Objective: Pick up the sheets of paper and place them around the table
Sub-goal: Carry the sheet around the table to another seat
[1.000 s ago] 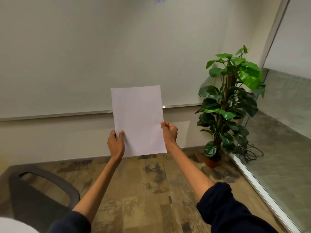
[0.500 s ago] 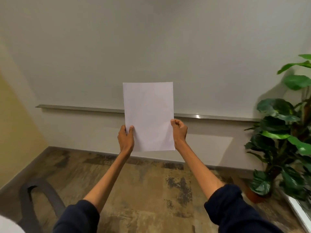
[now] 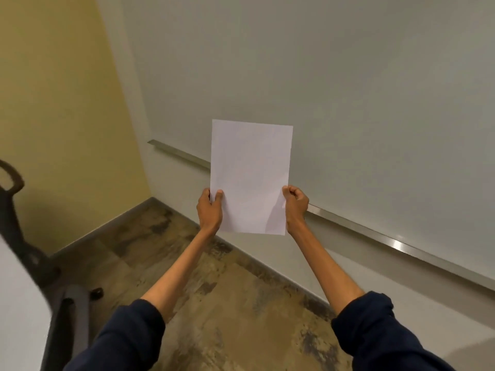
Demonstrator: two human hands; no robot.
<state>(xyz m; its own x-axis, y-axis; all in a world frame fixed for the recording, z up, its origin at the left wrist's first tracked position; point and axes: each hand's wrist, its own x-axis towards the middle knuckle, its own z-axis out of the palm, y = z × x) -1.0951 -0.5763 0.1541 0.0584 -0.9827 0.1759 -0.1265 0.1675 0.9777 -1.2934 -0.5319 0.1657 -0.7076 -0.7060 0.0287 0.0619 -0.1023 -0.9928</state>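
A blank white sheet of paper (image 3: 250,172) is held upright at arm's length in front of me. My left hand (image 3: 210,208) pinches its lower left edge, thumb on the front. My right hand (image 3: 294,204) grips its lower right edge with curled fingers. Both arms are stretched out, dark blue sleeves pushed up to the elbows. Whether it is one sheet or several I cannot tell. Only a white corner of the table (image 3: 18,303) shows at the lower left edge.
A whiteboard (image 3: 348,89) with a metal tray rail (image 3: 375,232) covers the wall ahead. A yellow wall (image 3: 61,103) meets it at the corner on the left. A dark office chair (image 3: 34,263) stands at the lower left. Mottled brown floor (image 3: 227,303) lies below.
My view has swung left: the potted plant has left the frame and the yellow wall and room corner have come in. Both hands keep the same hold on the paper.
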